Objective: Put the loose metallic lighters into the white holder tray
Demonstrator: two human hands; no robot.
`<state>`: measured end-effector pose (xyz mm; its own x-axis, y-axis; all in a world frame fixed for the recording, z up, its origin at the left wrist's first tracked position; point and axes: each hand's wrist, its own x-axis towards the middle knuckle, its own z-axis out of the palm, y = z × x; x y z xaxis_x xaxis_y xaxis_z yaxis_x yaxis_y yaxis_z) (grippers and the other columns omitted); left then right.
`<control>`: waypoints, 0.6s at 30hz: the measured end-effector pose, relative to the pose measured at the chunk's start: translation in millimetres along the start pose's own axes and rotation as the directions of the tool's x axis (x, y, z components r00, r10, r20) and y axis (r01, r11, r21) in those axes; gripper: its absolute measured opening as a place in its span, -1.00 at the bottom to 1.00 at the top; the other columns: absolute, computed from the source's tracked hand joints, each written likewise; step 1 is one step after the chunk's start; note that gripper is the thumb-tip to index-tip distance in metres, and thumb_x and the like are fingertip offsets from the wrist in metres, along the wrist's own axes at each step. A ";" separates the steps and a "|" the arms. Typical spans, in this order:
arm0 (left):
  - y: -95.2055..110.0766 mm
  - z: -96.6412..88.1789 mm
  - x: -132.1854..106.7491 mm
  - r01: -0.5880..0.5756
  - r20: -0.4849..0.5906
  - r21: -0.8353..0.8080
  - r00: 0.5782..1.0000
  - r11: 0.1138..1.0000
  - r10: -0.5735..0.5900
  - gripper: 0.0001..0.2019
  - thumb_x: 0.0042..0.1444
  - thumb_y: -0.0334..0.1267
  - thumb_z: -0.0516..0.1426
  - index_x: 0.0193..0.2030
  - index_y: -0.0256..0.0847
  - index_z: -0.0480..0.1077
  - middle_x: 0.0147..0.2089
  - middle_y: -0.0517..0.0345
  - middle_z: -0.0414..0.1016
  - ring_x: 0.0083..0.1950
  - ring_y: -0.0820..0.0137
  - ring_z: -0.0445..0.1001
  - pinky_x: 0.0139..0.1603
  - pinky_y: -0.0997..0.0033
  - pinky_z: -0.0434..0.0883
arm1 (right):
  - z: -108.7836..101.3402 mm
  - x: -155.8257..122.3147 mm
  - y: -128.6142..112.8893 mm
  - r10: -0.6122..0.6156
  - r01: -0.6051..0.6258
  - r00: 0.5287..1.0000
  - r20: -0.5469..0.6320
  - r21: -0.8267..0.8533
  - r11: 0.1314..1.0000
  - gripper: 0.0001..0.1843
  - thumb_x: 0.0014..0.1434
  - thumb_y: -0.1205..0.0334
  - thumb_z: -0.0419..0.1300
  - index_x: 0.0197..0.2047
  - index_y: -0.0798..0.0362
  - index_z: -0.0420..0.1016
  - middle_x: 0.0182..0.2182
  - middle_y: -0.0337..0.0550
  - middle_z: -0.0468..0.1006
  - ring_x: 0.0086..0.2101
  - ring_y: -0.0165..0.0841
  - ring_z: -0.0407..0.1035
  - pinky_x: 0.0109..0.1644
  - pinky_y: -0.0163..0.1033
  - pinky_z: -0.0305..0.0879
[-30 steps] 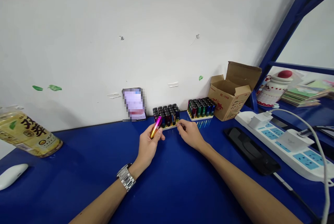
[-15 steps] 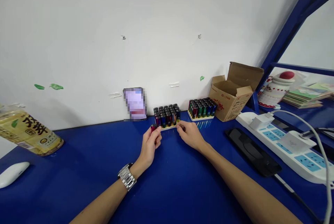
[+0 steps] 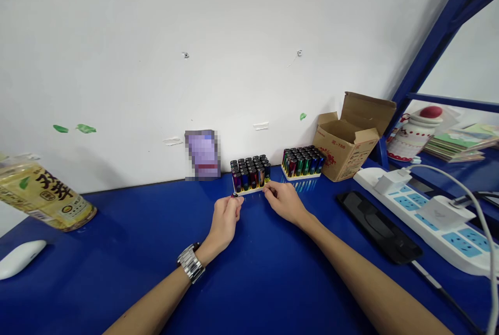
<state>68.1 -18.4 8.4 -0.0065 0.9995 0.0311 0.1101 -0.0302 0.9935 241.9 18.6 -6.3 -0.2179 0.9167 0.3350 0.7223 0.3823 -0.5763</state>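
My left hand (image 3: 225, 220), with a silver watch (image 3: 191, 263) on its wrist, is closed around a lighter (image 3: 234, 195). Only the dark and red end of that lighter shows above the fingers; the rest is hidden. It is just in front of the left corner of a pale tray (image 3: 249, 191). Several upright lighters (image 3: 253, 176) with black tops and shiny coloured bodies stand in this tray. At the tray's front right corner, the fingers of my right hand (image 3: 284, 201) are pinched together against the edge, their tips partly hidden.
A second tray of lighters (image 3: 303, 162) stands to the right by the wall, beside an open cardboard box (image 3: 346, 142). Further right lie a black phone (image 3: 378, 226) and a white power strip (image 3: 424, 210). A screen leans on the wall; a yellow bottle (image 3: 50, 197) and white mouse (image 3: 21, 258) are left.
The lighter in my left hand has gone lower and tilted, so less of it shows. My right hand stays at the tray's corner. The view has shifted slightly.
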 end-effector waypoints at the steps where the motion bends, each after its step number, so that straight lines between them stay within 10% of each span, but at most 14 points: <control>1: 1.0 0.6 -0.1 0.011 -0.007 -0.004 1.000 1.000 -0.011 -0.64 -0.01 -0.06 -0.01 -0.71 -0.13 0.00 -0.73 0.36 -0.09 -0.66 0.59 -0.08 -0.65 0.53 -0.11 | 0.0 0.0 -0.2 -0.002 0.002 1.000 0.000 -0.002 1.000 -0.75 0.18 0.28 -0.01 -0.45 0.03 0.43 -0.65 -0.30 0.34 -0.61 -0.43 0.15 -0.46 -0.34 -0.04; 18: -9.8 1.6 3.7 -0.080 -0.095 0.270 0.989 0.960 0.109 -0.67 0.03 -0.05 0.03 -0.61 -0.14 0.03 -0.66 0.37 0.01 -0.60 0.53 0.04 -0.58 0.49 0.00 | -3.1 -3.5 -5.7 -0.068 0.069 0.998 -0.008 0.033 0.997 -0.72 0.21 0.26 -0.01 -0.45 0.05 0.45 -0.67 -0.29 0.34 -0.62 -0.43 0.16 -0.48 -0.34 -0.03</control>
<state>68.6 -14.4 -1.5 -0.0885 0.9847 0.1498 0.3745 -0.1065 0.9211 240.5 12.9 -1.9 -0.2613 0.8874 0.3798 0.6833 0.4480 -0.5766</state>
